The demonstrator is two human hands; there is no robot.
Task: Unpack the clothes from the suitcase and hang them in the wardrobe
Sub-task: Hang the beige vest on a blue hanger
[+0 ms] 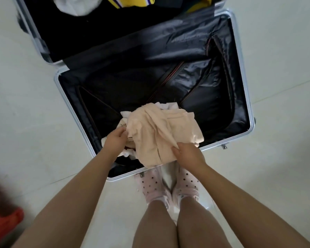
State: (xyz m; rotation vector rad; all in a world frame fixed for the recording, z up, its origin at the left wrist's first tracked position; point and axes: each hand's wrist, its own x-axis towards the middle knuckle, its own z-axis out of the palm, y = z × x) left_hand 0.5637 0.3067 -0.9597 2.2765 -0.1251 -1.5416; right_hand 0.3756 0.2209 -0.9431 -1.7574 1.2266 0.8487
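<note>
Pale tiled floor (pixel 276 68) fills the view. Open suitcase (pixel 247 97) with a silver-blue frame lies flat on it, both halves lined in black; far half runs out of view at the top, near half sits right in front of the person. Far half holds a white garment (pixel 73 6) at left and a yellow garment (pixel 132 1) with purple-white trim beside it, on dark fabric. Near half shows only shiny black lining with thin reddish zip lines across most of it.

Beige garment (pixel 161 133), crumpled, is at the near edge of the near half, over some white cloth (pixel 127 153) that peeks out at its left and far sides. Left hand (pixel 115 140) grips the bundle at its left side, fingers curled into the fabric. Right hand (pixel 188 153) pinches the beige garment's near right edge, thumb on top. Can't tell whether the bundle is lifted or resting on the lining.

Pink perforated clogs (pixel 168 187) on both feet stand just near of the suitcase rim. Blurred red object (pixel 5 222) at the near left edge.
</note>
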